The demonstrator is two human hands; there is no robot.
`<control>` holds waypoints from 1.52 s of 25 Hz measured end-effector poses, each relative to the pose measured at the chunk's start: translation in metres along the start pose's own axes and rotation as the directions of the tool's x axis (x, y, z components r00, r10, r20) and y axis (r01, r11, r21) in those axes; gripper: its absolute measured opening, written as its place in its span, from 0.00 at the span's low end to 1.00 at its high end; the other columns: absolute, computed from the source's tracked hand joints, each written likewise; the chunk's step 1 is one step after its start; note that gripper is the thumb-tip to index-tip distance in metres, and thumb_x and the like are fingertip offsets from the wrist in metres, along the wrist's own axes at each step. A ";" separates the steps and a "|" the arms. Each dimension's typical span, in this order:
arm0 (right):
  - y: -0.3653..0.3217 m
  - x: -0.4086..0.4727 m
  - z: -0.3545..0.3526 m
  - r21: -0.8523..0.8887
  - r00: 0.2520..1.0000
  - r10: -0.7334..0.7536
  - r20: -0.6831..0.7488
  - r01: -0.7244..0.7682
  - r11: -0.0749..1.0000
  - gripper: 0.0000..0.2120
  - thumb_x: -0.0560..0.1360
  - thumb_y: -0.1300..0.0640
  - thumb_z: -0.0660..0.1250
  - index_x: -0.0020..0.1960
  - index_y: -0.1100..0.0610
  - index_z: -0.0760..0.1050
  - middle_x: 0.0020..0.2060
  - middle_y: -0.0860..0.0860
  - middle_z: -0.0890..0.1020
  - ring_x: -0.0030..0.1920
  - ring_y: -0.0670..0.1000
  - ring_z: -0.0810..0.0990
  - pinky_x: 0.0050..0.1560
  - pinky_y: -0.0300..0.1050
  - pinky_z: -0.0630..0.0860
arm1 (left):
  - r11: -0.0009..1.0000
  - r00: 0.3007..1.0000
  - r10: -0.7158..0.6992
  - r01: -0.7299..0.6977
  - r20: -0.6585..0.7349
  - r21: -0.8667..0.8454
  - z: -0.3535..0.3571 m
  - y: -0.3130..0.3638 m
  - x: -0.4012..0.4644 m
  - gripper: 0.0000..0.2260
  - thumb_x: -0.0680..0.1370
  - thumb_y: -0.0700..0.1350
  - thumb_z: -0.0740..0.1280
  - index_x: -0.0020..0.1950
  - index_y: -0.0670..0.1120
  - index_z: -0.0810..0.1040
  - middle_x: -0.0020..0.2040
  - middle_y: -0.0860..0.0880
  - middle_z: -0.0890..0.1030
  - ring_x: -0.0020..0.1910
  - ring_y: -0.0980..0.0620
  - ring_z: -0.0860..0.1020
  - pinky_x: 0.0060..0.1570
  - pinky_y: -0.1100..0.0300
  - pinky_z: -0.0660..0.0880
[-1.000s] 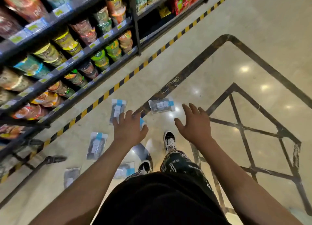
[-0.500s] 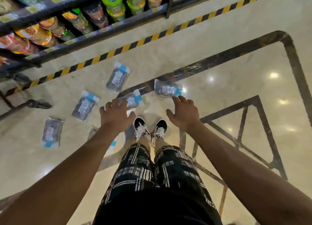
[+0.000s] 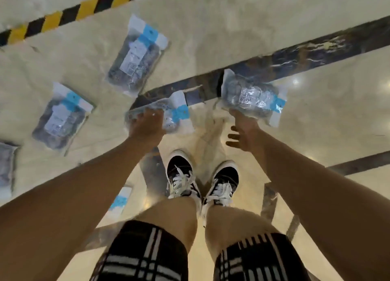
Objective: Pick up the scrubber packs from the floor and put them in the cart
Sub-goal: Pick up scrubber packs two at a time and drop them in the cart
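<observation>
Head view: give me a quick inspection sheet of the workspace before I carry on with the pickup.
Surface: glossy beige marble floor with dark inlay bands.
Job's things: scrubber packs lie flat on the floor: one at upper centre, one at left, one cut off by the left edge, one partly hidden behind the left leg. The middle pack is under the left hand; the right pack is at the right hand's fingertips.
Clutter: nothing seen.
Hands: left hand grips the middle pack; right hand is spread, fingertips touching the right pack.
Cables: nothing seen.
Surroundings: yellow-black hazard stripe at top; cart not in view.
</observation>
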State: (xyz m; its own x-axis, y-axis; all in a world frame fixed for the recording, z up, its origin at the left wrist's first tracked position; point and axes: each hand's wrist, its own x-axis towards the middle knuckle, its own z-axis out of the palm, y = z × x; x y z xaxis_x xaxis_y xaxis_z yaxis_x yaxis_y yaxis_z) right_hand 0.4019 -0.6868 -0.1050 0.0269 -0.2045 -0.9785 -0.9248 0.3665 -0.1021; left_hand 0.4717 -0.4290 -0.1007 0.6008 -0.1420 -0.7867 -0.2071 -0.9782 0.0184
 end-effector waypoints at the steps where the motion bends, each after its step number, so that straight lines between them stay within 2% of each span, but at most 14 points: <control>1: -0.003 0.037 0.001 0.150 0.997 0.049 0.067 -0.059 0.987 0.24 0.75 0.36 0.69 0.61 0.51 0.72 0.52 0.54 0.77 0.50 0.58 0.80 0.54 0.57 0.81 | 0.999 1.000 0.005 -0.005 -0.011 -0.032 0.016 -0.007 0.028 0.38 0.73 0.56 0.75 0.78 0.48 0.63 0.73 0.39 0.68 0.72 0.35 0.69 0.69 0.38 0.69; 3: -0.012 0.093 0.000 0.345 0.974 0.057 0.219 -0.132 0.929 0.28 0.74 0.28 0.62 0.51 0.53 0.75 0.40 0.52 0.78 0.38 0.52 0.77 0.49 0.51 0.80 | 0.996 0.999 -0.010 0.006 -0.045 -0.086 0.037 -0.023 0.072 0.45 0.68 0.54 0.81 0.78 0.48 0.61 0.74 0.40 0.65 0.72 0.35 0.68 0.68 0.37 0.70; 6: -0.022 0.149 -0.004 0.531 0.980 0.072 0.184 -0.161 0.832 0.32 0.74 0.26 0.58 0.48 0.56 0.79 0.33 0.54 0.78 0.31 0.53 0.77 0.56 0.56 0.78 | 0.994 0.995 -0.089 0.085 -0.051 -0.061 0.040 -0.045 0.114 0.50 0.64 0.54 0.83 0.78 0.48 0.59 0.72 0.41 0.69 0.69 0.35 0.72 0.63 0.38 0.71; 9: -0.021 0.163 -0.002 0.608 0.992 0.058 0.114 -0.115 0.786 0.28 0.75 0.32 0.64 0.62 0.54 0.77 0.44 0.51 0.82 0.45 0.53 0.82 0.48 0.51 0.81 | 0.996 0.996 -0.060 0.064 0.060 -0.066 0.036 -0.053 0.121 0.31 0.60 0.63 0.81 0.57 0.50 0.77 0.52 0.49 0.81 0.56 0.44 0.80 0.55 0.52 0.75; 11: -0.013 0.150 -0.006 0.597 0.999 0.054 -0.010 -0.037 0.801 0.25 0.76 0.41 0.71 0.68 0.53 0.75 0.54 0.51 0.86 0.47 0.53 0.86 0.38 0.50 0.82 | 0.972 0.999 0.019 -0.009 0.039 -0.235 0.030 -0.042 0.097 0.18 0.67 0.51 0.82 0.49 0.46 0.80 0.42 0.51 0.79 0.51 0.47 0.79 0.42 0.61 0.69; 14: 0.002 0.098 -0.018 0.547 0.996 0.076 -0.041 -0.042 0.836 0.24 0.74 0.48 0.76 0.68 0.51 0.76 0.56 0.54 0.87 0.43 0.56 0.89 0.33 0.52 0.83 | 0.888 0.992 -0.054 -0.004 -0.114 -0.460 0.014 -0.025 0.042 0.10 0.73 0.45 0.78 0.47 0.47 0.79 0.42 0.43 0.79 0.45 0.44 0.78 0.38 0.59 0.68; 16: 0.009 0.046 -0.028 0.540 0.999 0.047 -0.021 -0.028 0.841 0.28 0.69 0.51 0.79 0.67 0.53 0.76 0.55 0.57 0.87 0.46 0.61 0.88 0.43 0.62 0.84 | 0.757 0.984 -0.141 0.037 -0.107 -0.652 -0.002 -0.016 0.001 0.13 0.73 0.44 0.78 0.53 0.48 0.77 0.49 0.42 0.82 0.46 0.45 0.79 0.42 0.56 0.74; 18: 0.015 -0.017 -0.044 0.488 1.000 0.015 -0.025 -0.001 0.873 0.31 0.64 0.51 0.81 0.65 0.54 0.76 0.54 0.58 0.87 0.49 0.63 0.88 0.50 0.69 0.82 | 0.566 0.974 -0.226 0.128 -0.004 -0.815 -0.026 -0.006 -0.048 0.19 0.75 0.42 0.76 0.64 0.43 0.76 0.54 0.43 0.83 0.46 0.45 0.82 0.38 0.59 0.79; 21: 0.013 -0.131 -0.069 0.397 0.998 -0.061 0.033 0.043 0.917 0.34 0.63 0.48 0.77 0.67 0.55 0.77 0.60 0.60 0.85 0.56 0.65 0.85 0.56 0.68 0.80 | 0.339 0.957 -0.226 0.254 0.184 -0.906 -0.071 0.016 -0.131 0.13 0.78 0.38 0.71 0.61 0.38 0.79 0.49 0.40 0.85 0.35 0.50 0.84 0.27 0.64 0.76; 25: -0.005 -0.263 -0.097 0.241 0.960 -0.277 0.037 0.260 0.935 0.26 0.69 0.50 0.73 0.63 0.62 0.80 0.57 0.63 0.85 0.55 0.66 0.85 0.57 0.69 0.80 | 0.304 0.959 -0.281 0.130 0.041 -0.944 -0.127 0.042 -0.229 0.19 0.73 0.44 0.72 0.62 0.37 0.80 0.51 0.39 0.84 0.36 0.51 0.82 0.26 0.73 0.71; 28: -0.020 -0.366 -0.113 -0.027 0.893 -0.444 0.078 0.447 0.894 0.14 0.79 0.51 0.71 0.56 0.63 0.81 0.48 0.58 0.87 0.44 0.57 0.87 0.40 0.49 0.86 | 0.265 0.931 -0.366 0.113 0.008 -0.958 -0.174 0.051 -0.306 0.22 0.77 0.46 0.73 0.67 0.37 0.77 0.50 0.46 0.83 0.35 0.64 0.77 0.25 0.77 0.68; 30: -0.025 -0.426 -0.122 -0.183 0.837 -0.533 0.125 0.547 0.817 0.17 0.76 0.45 0.74 0.52 0.59 0.81 0.44 0.54 0.87 0.40 0.50 0.87 0.37 0.43 0.84 | 0.230 0.922 -0.387 0.125 0.027 -0.965 -0.200 0.054 -0.356 0.24 0.74 0.54 0.76 0.66 0.43 0.80 0.47 0.50 0.84 0.37 0.63 0.79 0.29 0.74 0.71; 33: -0.029 -0.497 -0.136 -0.313 0.778 -0.608 0.155 0.623 0.717 0.29 0.65 0.33 0.77 0.54 0.55 0.82 0.46 0.50 0.88 0.44 0.50 0.88 0.48 0.53 0.86 | 0.066 0.890 -0.453 0.096 0.057 -0.993 -0.231 0.050 -0.428 0.20 0.71 0.57 0.78 0.57 0.46 0.83 0.46 0.48 0.87 0.40 0.53 0.85 0.39 0.61 0.80; 38: -0.028 -0.588 -0.144 -0.354 0.667 -0.709 0.231 0.736 0.577 0.21 0.70 0.39 0.77 0.52 0.54 0.82 0.47 0.52 0.88 0.45 0.52 0.87 0.48 0.53 0.84 | -0.137 0.828 -0.559 -0.044 0.041 -0.990 -0.250 0.037 -0.539 0.21 0.69 0.59 0.78 0.53 0.46 0.84 0.43 0.48 0.88 0.42 0.49 0.87 0.48 0.50 0.84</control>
State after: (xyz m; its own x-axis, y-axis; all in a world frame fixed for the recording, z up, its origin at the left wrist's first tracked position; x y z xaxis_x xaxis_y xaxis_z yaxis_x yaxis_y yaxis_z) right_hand 0.3574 -0.7077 0.4989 0.7609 -0.1866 -0.6215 -0.6483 -0.2603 -0.7155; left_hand 0.3334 -0.4269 0.4781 0.5819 0.4350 -0.6872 0.7663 -0.0102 0.6424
